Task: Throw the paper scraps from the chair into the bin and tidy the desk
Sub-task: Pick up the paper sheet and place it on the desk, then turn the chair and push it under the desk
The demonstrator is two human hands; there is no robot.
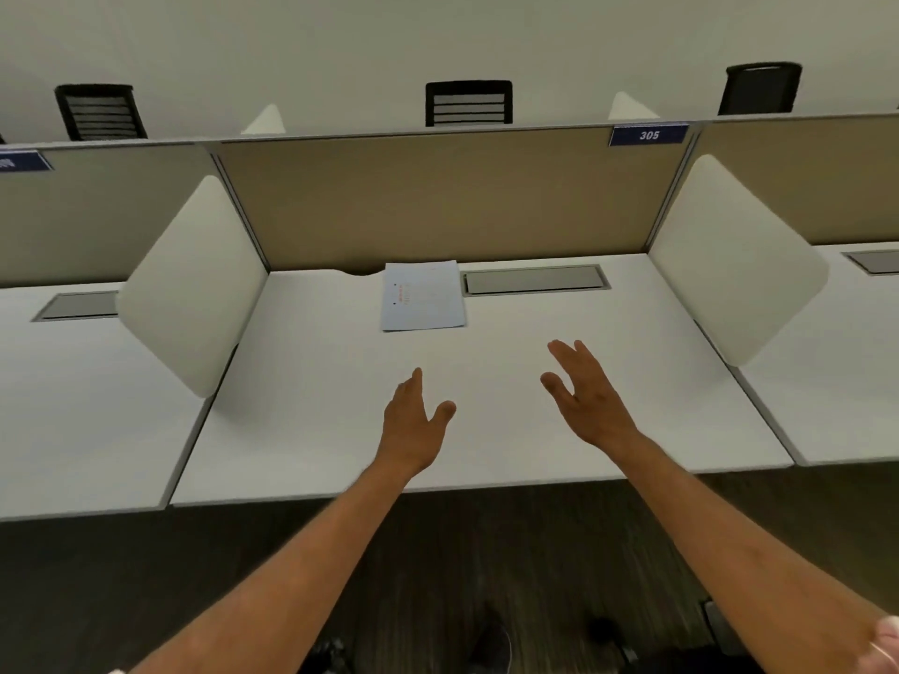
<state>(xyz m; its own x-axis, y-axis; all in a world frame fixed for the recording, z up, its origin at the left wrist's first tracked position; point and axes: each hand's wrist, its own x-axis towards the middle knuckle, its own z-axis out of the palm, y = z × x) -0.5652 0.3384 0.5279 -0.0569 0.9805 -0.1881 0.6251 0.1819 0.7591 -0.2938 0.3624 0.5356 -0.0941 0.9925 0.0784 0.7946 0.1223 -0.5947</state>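
Risk: the sheet (pixel 422 295) lies flat and thin at the back of the desk (pixel 311 430), against the partition (pixel 438 197); a careless reach could slide or crease it rather than lift it. No scraps, bin or near chair in view, so that part can't be judged. Left hand (pixel 413 420) and right hand (pixel 584 391) hang over the desk, fingers spread loose, holding nothing, well short of the sheet.

The white desk (pixel 316 430) is bare apart from a small stack of pale sheets of paper (pixel 422 295). The paper lies flat at the desk's far edge, squared up, its top sheet carrying faint red print near the left side.
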